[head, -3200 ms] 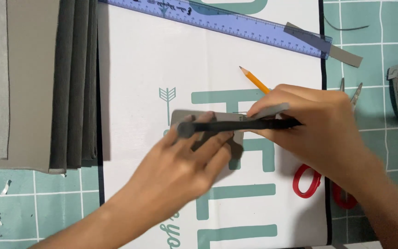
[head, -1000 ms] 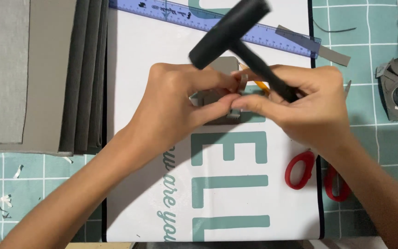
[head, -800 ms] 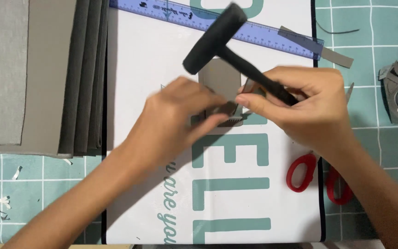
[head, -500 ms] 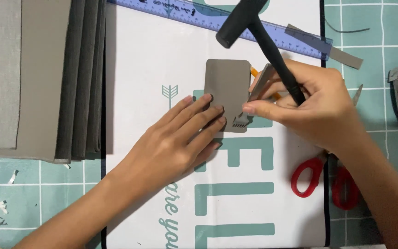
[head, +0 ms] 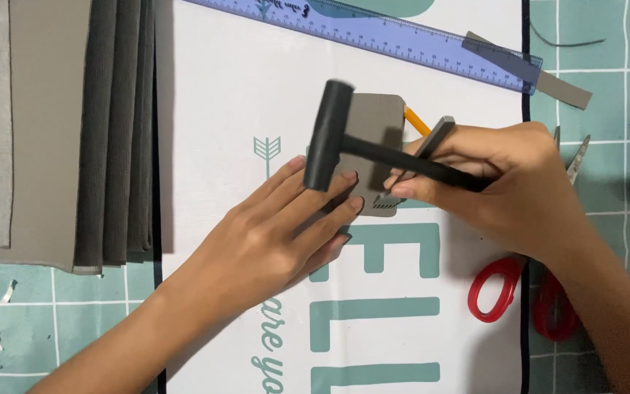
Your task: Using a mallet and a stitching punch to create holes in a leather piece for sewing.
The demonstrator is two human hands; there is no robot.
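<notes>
Left hand (head: 275, 241) flat, fingers pinning grey leather piece (head: 377, 120) mid-mat | right hand (head: 504, 182) closed round black mallet (head: 329, 146) and pronged chisel (head: 410, 171) | mallet head above piece's left edge, handle running rightward.

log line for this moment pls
left hand flat on leather piece | right hand holds hammer, pronged punch | on white mat
</notes>
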